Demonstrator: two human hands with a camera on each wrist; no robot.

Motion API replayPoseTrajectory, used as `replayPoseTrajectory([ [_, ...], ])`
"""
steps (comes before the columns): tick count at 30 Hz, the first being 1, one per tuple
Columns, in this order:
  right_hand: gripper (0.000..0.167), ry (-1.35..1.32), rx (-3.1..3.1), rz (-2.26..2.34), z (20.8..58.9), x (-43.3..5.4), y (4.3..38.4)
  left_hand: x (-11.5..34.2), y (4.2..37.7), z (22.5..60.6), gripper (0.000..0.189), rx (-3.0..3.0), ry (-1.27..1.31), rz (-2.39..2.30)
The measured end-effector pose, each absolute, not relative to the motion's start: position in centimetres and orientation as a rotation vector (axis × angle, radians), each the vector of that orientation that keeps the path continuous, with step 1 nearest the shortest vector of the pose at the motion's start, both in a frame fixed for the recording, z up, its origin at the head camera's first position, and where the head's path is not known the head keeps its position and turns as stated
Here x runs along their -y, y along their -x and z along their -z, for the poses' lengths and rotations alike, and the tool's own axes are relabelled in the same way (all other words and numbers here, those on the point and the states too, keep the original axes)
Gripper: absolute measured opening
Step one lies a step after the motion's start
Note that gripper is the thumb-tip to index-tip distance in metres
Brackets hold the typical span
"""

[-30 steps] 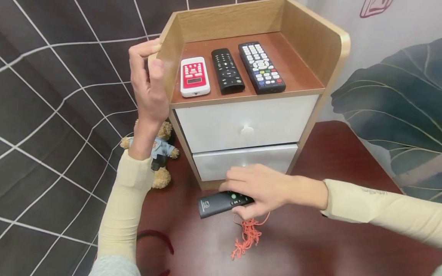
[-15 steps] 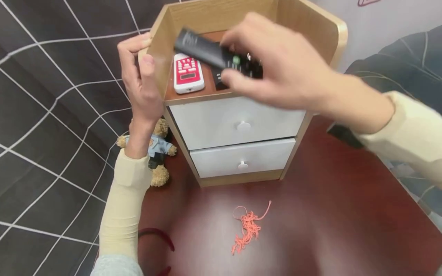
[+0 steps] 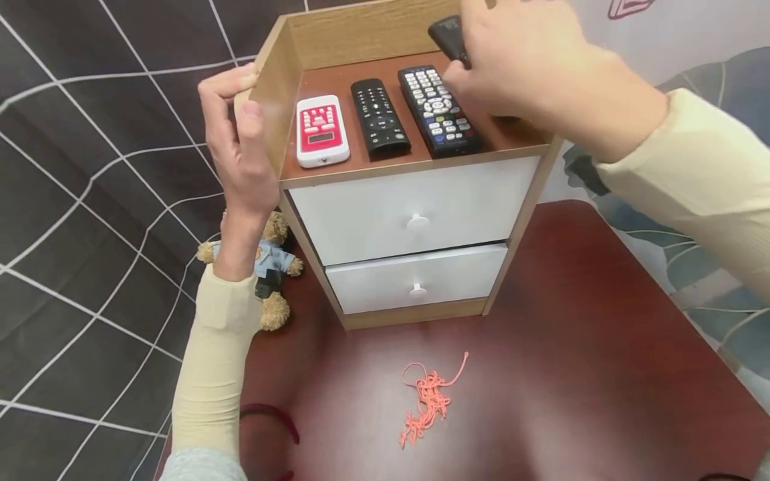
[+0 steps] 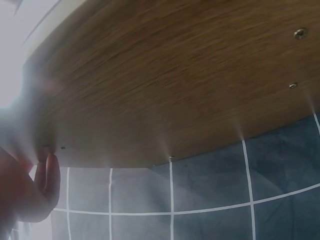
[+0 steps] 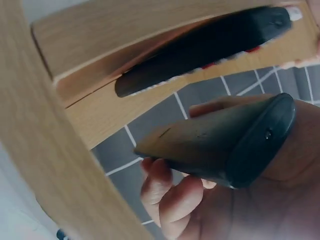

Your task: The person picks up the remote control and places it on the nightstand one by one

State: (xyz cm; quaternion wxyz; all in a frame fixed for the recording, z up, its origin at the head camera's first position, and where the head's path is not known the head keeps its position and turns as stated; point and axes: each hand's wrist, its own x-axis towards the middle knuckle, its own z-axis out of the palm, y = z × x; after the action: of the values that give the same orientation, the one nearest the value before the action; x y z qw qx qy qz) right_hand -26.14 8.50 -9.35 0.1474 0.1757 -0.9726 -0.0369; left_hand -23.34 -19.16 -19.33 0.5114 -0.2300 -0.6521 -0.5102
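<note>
In the head view my left hand (image 3: 243, 153) grips the left side panel (image 3: 281, 87) of a small wooden cabinet (image 3: 361, 220) with white drawers. Over the right part of the cabinet top, my right hand (image 3: 523, 67) holds a black remote control (image 3: 448, 39), mostly covered by the hand there. The right wrist view shows this remote (image 5: 215, 140) between thumb and fingers, apart from the shelf. On the brown top lie a white-and-red remote (image 3: 321, 133), a slim black remote (image 3: 380, 120) and a larger black remote with white buttons (image 3: 436, 107), side by side.
A tangle of orange string (image 3: 430, 401) lies on the dark red table (image 3: 571, 347) before the cabinet. A teddy bear (image 3: 273, 260) in blue sits left of it. A dark red curved object (image 3: 277, 417) lies near the left arm. A black gridded curtain (image 3: 108, 220) hangs at left.
My right hand has lifted the black remote from in front of the lower drawer up over the cabinet top, then to its right side. My left hand keeps its grip on the side panel.
</note>
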Motion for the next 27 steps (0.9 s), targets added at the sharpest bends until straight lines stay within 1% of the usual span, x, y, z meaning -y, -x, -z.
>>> replayPoseTrajectory([
  [2,0.078,-0.431,2.877,0.221,9.5,-8.1,26.3,19.2,23.4,19.4,0.039,1.564,0.548,1.227],
  [5,0.076,-0.396,2.938,0.32,9.6,-7.8,26.7,19.2,23.4,19.4,0.038,1.556,0.546,1.234],
  [11,0.069,-0.375,3.091,0.315,9.9,-8.2,27.9,19.0,23.4,19.3,0.038,1.548,0.551,1.235],
  [17,0.074,-0.369,3.172,0.353,10.1,-8.0,28.2,19.1,23.5,19.4,0.039,1.548,0.55,1.231],
  [23,0.056,-0.447,3.094,0.39,10.2,-7.7,28.1,19.5,23.6,19.6,0.041,1.54,0.551,1.238],
  [27,0.056,-0.5,3.0,0.252,10.0,-8.1,27.5,19.6,23.7,19.7,0.043,1.541,0.547,1.245],
])
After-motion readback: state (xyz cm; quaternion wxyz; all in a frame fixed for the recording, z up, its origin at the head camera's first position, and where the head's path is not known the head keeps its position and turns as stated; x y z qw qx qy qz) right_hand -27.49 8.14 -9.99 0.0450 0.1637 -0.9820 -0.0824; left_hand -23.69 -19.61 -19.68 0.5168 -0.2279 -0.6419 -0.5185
